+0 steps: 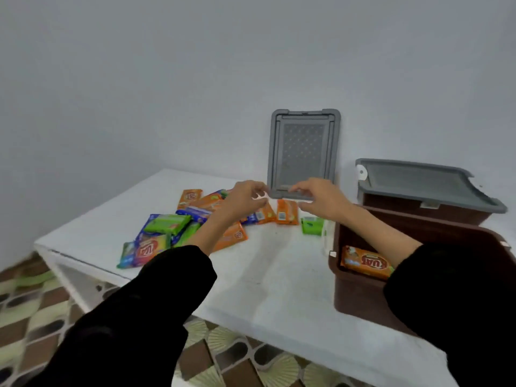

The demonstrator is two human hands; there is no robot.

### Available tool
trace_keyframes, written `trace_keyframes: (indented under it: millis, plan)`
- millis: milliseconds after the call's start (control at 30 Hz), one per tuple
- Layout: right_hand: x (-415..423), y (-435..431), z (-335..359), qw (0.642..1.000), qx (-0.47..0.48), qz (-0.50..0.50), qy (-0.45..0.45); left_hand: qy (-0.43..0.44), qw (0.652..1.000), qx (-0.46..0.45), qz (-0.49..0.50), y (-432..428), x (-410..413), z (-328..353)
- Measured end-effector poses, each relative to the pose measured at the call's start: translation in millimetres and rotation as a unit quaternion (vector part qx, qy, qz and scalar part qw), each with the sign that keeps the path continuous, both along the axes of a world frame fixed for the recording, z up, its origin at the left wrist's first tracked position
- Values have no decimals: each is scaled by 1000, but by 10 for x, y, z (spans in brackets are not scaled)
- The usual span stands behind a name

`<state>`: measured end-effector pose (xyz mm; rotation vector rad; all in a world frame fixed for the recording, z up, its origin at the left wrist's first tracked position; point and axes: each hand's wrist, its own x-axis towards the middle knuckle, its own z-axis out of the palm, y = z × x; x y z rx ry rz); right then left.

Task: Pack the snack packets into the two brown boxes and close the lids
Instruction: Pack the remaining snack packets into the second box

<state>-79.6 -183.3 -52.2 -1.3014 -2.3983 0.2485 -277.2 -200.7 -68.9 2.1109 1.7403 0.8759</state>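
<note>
the snack packets [178, 227] look light, soft and a bit slick, best pinched by a crimped edge. they lie scattered on the white surface [279, 275], mostly at 8 o'clock from the left hand [243, 201]. one orange packet [365, 262] already sits in the near brown box [360, 297]. the right hand [318, 196] hovers at 3 o'clock of the left; both hands look loosely apart and empty, by the grey lid [303, 152].

place: I read it as a home room | cues: plain white wall [139, 79], white table [268, 275], patterned floor covering [33, 317]
</note>
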Motion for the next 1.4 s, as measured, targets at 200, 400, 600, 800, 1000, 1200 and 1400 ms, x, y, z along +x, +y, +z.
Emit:
trace_keyframes:
  millis: [200, 400, 600, 800, 1000, 1200, 1400]
  plan:
    - [-1188, 99, -364, 980, -9, 148, -132, 50, 985, -104, 126, -449, -1511, -398]
    - [-1677, 259, -904, 950, -60, 178, -249, 136, 963, -203, 113, -754, -2318, -821]
    - [-1607, 439, -1141, 950, -49, 163, -263, 138, 974, -154, 95, -780, -2434, -1063]
    - [-1601, 404, -979, 940, 2, 176, -294, 164, 978, -105, 77, -761, -2397, -991]
    - [-1409, 321, -695, 955, 50, 130, -261, 168, 983, -60, 48, -563, -2137, -617]
    - [-653, 213, -75, 982, 36, 25, -184, 149, 988, 14, -24, -215, -1386, -50]
    - [632, -76, 302, 987, 10, -82, -136, 138, 975, 25, -170, -22, -113, 278]
